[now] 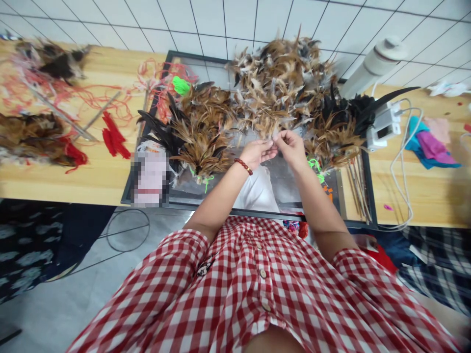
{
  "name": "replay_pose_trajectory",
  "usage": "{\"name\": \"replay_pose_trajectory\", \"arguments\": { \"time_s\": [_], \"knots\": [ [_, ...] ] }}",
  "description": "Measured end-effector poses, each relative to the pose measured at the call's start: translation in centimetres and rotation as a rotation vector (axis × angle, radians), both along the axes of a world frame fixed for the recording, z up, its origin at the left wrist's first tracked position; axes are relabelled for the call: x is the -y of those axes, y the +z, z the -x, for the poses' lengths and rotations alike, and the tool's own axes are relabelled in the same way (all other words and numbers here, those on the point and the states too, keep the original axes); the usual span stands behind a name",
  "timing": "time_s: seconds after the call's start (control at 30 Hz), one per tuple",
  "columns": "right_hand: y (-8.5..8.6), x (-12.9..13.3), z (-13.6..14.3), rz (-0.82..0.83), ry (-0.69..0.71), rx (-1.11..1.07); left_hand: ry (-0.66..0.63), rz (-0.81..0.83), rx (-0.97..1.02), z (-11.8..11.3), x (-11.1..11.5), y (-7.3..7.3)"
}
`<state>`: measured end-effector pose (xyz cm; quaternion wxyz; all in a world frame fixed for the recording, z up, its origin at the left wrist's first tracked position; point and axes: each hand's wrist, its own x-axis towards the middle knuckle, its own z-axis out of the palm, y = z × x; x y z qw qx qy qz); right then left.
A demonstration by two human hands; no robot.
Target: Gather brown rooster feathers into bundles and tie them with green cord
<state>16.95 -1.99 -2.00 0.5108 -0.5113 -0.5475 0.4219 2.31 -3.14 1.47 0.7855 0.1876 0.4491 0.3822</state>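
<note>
In front of a large heap of brown and grey feathers (279,83), my two hands meet fingertip to fingertip. My left hand (257,153), with a beaded bracelet (243,166) at the wrist, is closed in a pinch, its lower fingers loosely curled. Thumb and forefinger of my right hand (292,148) pinch at the same spot. Whatever is between the fingertips is too small to make out against the feathers behind. A brown feather bunch (204,127) with long black plumes lies to the left, and another feather bunch (334,132) to the right.
A black-framed glass panel (217,206) lies under the work. Right of it are a white charger block (384,125) with cables and coloured cloth (430,144). A pale bottle (371,66) stands behind. Red yarn (114,137) and thin sticks (59,110) lie left.
</note>
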Motion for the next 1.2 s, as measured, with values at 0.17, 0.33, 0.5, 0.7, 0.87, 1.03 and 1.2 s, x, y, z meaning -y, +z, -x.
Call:
{"name": "replay_pose_trajectory", "arguments": {
  "time_s": [0.17, 0.33, 0.5, 0.7, 0.87, 1.03, 1.2],
  "knots": [
    [-0.1, -0.1, -0.3, 0.0, 0.034, 0.016, 0.035, -0.009, 0.0, 0.0, 0.0, 0.0],
    [0.4, 0.2, -0.8, -0.075, 0.014, 0.196, 0.071, -0.003, 0.016, 0.0, -0.1, -0.3],
    [0.9, 0.6, -0.9, -0.172, 0.024, 0.35, 0.159, -0.046, 0.012, -0.1, -0.2, -0.4],
    [0.5, -0.4, -1.7, -0.037, -0.126, 0.128, 0.14, -0.056, -0.017, 0.0, -0.2, 0.0],
    [1.2, -0.2, -1.1, 0.12, 0.06, -0.078, -0.066, -0.061, -0.051, -0.1, 0.2, -0.1],
    [1.6, 0.2, -0.8, 0.185, 0.043, -0.146, -0.172, -0.068, 0.013, 0.1, 0.0, -0.7],
    [1.7, 0.2, -1.1, 0.161, 0.061, -0.099, -0.214, -0.043, 0.043, 0.3, -0.1, -1.1]
  ]
}}
